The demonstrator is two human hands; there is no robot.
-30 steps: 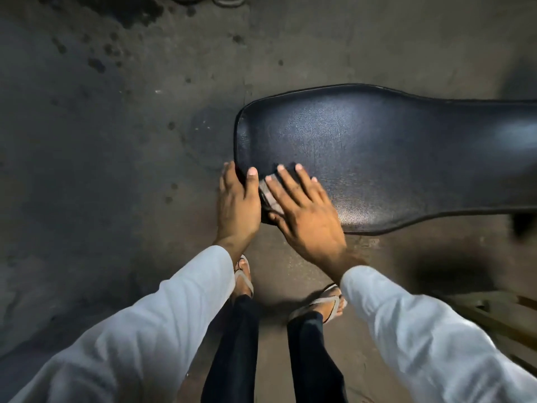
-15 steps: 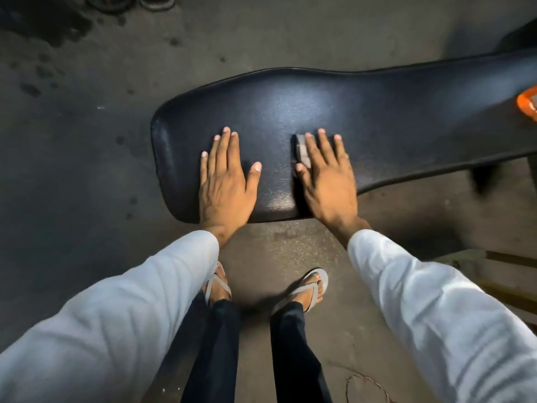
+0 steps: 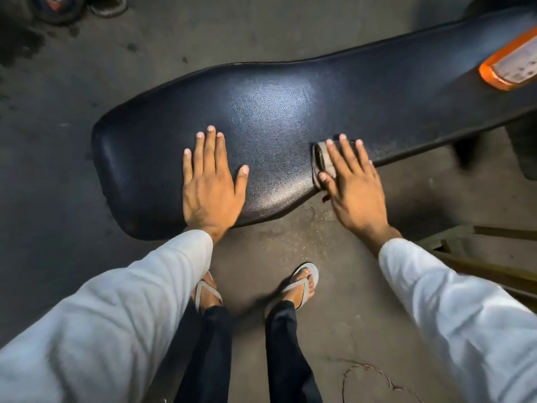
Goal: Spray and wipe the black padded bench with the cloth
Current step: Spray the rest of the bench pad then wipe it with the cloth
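Note:
The black padded bench [image 3: 290, 112] runs from the lower left up to the upper right. My left hand [image 3: 210, 181] lies flat on its wide near end, fingers spread, holding nothing. My right hand [image 3: 353, 187] presses a small grey cloth [image 3: 321, 161] onto the bench's near edge; most of the cloth is hidden under my fingers. An orange spray bottle [image 3: 511, 64] lies on the bench at the far right, cut off by the frame edge.
Stained concrete floor [image 3: 87, 68] surrounds the bench. My feet in sandals [image 3: 302, 286] stand just below it. A dark bench leg [image 3: 465, 152] drops at the right. Wooden pieces [image 3: 479, 251] lie at the right. Footwear [image 3: 78, 7] sits at the top left.
My right hand has slid the cloth rightward along the bench's near edge. My left hand moved from the bench's end onto its top. The spray bottle has come further into view.

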